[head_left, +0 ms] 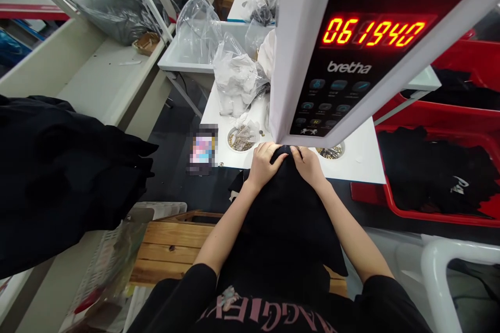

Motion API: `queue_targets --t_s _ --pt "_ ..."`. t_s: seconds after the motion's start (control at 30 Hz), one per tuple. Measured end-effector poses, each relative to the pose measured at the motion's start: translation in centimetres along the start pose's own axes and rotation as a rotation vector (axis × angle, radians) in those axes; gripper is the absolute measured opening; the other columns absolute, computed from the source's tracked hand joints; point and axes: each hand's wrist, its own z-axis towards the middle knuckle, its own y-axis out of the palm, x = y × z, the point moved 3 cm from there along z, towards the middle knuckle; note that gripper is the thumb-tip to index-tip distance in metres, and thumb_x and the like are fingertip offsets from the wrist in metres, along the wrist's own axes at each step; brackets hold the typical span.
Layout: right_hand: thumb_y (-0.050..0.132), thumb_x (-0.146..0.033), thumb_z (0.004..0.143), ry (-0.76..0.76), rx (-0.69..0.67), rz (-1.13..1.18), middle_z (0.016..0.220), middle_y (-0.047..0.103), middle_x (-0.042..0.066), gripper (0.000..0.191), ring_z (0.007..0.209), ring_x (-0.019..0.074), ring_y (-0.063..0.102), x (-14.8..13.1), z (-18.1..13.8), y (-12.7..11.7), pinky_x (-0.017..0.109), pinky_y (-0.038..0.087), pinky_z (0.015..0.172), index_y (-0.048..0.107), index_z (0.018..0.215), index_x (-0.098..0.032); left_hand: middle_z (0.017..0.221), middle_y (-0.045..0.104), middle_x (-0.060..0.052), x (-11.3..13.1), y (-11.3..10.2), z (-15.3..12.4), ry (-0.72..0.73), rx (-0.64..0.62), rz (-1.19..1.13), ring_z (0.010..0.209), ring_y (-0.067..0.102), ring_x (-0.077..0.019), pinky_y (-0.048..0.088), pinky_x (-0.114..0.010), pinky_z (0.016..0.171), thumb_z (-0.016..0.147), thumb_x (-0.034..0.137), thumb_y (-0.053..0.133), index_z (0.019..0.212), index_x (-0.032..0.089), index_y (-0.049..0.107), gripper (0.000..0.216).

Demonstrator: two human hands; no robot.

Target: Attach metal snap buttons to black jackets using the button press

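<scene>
A black garment (287, 192) hangs from the front edge of the white machine table down over my lap. Its upper end is pinched between the thumb and fingers of my left hand (265, 164) and my right hand (308, 164), side by side. Both hands are right under the button sewing machine (300, 52), whose panel reads 061940 in red digits. The machine's housing hides its working head and the garment's far end. Left of my hands a round tray (233, 140) of small metal pieces is set into the table; another such tray (336, 151) lies to the right.
Dark garments are heaped at the left (58, 166). Red bins (394, 200) with black garments stand at the right. Clear bags with white contents (236, 83) sit behind the left tray. A wooden bench (167, 250) and a white tubular frame (437, 265) flank me.
</scene>
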Motion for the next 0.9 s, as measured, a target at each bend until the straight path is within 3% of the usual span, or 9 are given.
queue_targets --t_s 0.13,0.23,0.63,0.9 --pt "0.039 -0.036 0.088 -0.055 0.025 0.046 0.094 0.069 0.010 0.027 0.090 0.0261 0.063 0.0 -0.1 -0.1 0.037 0.048 0.077 0.061 0.093 -0.021 0.103 0.064 -0.007 0.3 -0.1 0.1 0.043 0.006 0.029 0.098 0.056 -0.0206 0.042 -0.034 0.087 0.088 0.034 0.057 0.106 0.018 0.059 0.025" --pt "0.041 -0.030 0.089 -0.130 0.007 0.039 0.101 0.069 0.010 0.026 0.093 0.0254 0.064 -0.3 0.1 -0.5 0.037 0.049 0.080 0.062 0.102 -0.020 0.102 0.065 -0.007 0.4 0.0 -0.1 0.068 0.039 0.066 0.095 0.056 -0.0210 0.043 -0.034 0.085 0.088 0.033 0.057 0.109 0.017 0.058 0.027" --pt "0.037 -0.021 0.091 -0.382 -0.055 -0.023 0.105 0.067 0.009 0.029 0.098 0.0222 0.061 -0.8 0.4 -0.9 0.034 0.048 0.082 0.060 0.108 -0.019 0.104 0.066 -0.008 0.6 0.0 0.2 0.152 0.049 0.112 0.109 0.055 -0.0225 0.042 -0.036 0.090 0.089 0.030 0.055 0.106 0.016 0.058 0.022" --pt "0.037 -0.021 0.090 -0.375 -0.117 -0.027 0.103 0.067 0.008 0.027 0.097 0.0231 0.061 -1.0 0.7 -1.4 0.035 0.048 0.082 0.062 0.101 -0.020 0.105 0.065 -0.010 0.2 0.1 0.4 0.195 0.028 0.082 0.110 0.054 -0.0239 0.043 -0.039 0.094 0.089 0.029 0.055 0.107 0.015 0.057 0.023"
